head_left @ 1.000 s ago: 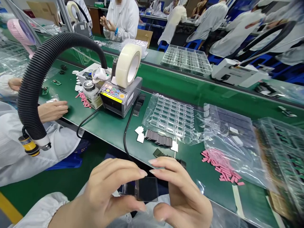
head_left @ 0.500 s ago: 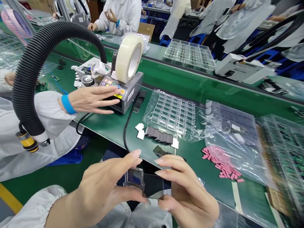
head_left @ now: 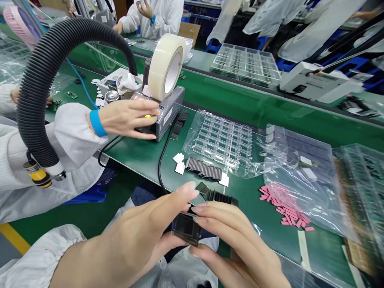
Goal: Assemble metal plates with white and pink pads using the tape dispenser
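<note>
My left hand (head_left: 129,236) is closed on a small display screen in a clear frame, pinched between thumb and fingers. A dark see-through sheet (head_left: 186,227) lies over the screen's face, so the screen is mostly hidden. My right hand (head_left: 243,244) pinches the right edge of this dark sheet, fingertips above and thumb below. Both hands are close together in front of the bench edge. Just beyond them on the bench lie a row of dark sheets (head_left: 220,197) and a row of thin dark-edged pieces (head_left: 204,169).
A co-worker's hand (head_left: 129,118) rests at a tape dispenser (head_left: 171,112) carrying a large tape roll (head_left: 166,66). A black hose (head_left: 36,88) arches at the left. A clear tray (head_left: 223,138), pink strips (head_left: 285,204) and a plastic bag (head_left: 312,180) lie on the bench.
The dark sheet, earlier out to the right of the screen, now lies over it. My right hand has come left, nearer my left hand. The view has shifted slightly.
</note>
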Demonstrator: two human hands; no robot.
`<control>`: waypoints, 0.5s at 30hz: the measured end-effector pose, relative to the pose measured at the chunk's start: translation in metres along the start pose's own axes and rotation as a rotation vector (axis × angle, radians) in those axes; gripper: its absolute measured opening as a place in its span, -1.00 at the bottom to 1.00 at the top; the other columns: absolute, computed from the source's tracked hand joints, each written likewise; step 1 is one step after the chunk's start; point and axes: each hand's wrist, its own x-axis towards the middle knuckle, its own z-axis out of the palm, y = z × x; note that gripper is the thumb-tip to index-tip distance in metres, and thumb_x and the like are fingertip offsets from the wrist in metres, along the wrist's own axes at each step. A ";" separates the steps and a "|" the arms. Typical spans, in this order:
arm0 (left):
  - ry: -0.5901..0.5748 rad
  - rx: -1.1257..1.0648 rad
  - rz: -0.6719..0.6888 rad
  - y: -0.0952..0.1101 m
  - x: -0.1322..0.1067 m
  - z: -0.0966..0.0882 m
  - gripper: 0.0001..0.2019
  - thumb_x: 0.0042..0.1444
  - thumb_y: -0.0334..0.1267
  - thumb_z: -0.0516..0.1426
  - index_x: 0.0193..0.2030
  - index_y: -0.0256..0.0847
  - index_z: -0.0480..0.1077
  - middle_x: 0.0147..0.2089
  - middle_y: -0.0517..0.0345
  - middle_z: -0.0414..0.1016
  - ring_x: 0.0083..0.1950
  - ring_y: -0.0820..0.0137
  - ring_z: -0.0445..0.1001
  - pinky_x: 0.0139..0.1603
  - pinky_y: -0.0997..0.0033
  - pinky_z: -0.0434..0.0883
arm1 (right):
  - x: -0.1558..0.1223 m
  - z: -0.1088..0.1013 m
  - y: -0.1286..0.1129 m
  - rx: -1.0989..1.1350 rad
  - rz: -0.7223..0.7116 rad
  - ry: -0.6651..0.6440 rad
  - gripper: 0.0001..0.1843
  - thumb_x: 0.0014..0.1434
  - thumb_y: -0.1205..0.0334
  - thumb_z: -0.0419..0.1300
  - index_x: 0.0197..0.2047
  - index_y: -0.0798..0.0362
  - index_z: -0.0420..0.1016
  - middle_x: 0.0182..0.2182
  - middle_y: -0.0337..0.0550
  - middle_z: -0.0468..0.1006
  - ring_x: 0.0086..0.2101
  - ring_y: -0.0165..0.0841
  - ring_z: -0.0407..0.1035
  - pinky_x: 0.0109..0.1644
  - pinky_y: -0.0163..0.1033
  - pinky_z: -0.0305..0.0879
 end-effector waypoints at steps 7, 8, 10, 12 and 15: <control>-0.058 0.054 0.089 -0.003 0.000 0.000 -0.18 0.22 -0.44 0.07 0.40 -0.17 -0.45 0.16 -0.21 0.45 0.17 0.32 0.42 0.11 0.41 0.42 | -0.001 -0.010 0.002 -0.097 0.005 -0.073 -0.70 0.15 0.29 0.24 -0.03 0.08 0.43 -0.16 0.03 0.55 -0.14 -0.20 0.46 -0.11 -0.05 0.46; -0.063 0.040 0.092 -0.003 0.000 -0.001 -0.17 0.21 -0.46 0.08 0.40 -0.16 -0.46 0.17 -0.19 0.44 0.18 0.32 0.41 0.11 0.39 0.42 | -0.002 -0.010 0.002 -0.097 0.006 -0.069 -0.69 0.14 0.29 0.25 -0.02 0.07 0.43 -0.16 0.02 0.55 -0.15 -0.19 0.46 -0.10 -0.04 0.46; -0.070 0.012 0.098 -0.003 0.000 -0.002 -0.15 0.19 -0.49 0.08 0.40 -0.13 -0.45 0.19 -0.17 0.42 0.18 0.29 0.41 0.10 0.38 0.44 | -0.002 -0.008 0.002 -0.088 0.016 -0.056 -0.66 0.11 0.32 0.28 -0.02 0.06 0.44 -0.16 0.00 0.55 -0.16 -0.18 0.46 -0.10 -0.04 0.46; -0.072 -0.007 0.102 -0.002 0.001 -0.002 -0.13 0.18 -0.48 0.10 0.40 -0.11 -0.46 0.19 -0.17 0.43 0.16 0.28 0.43 0.07 0.39 0.46 | -0.002 -0.007 0.002 -0.056 0.033 -0.046 -0.65 0.10 0.32 0.28 -0.01 0.07 0.45 -0.16 -0.01 0.54 -0.15 -0.18 0.45 -0.09 -0.04 0.45; -0.083 -0.036 0.089 -0.002 0.000 -0.003 -0.12 0.18 -0.45 0.11 0.39 -0.09 -0.48 0.22 -0.19 0.39 0.17 0.28 0.43 0.07 0.40 0.46 | -0.002 -0.006 0.003 0.001 0.027 -0.032 -0.65 0.14 0.29 0.25 0.02 0.06 0.43 -0.15 -0.01 0.52 -0.12 -0.19 0.42 -0.10 -0.04 0.44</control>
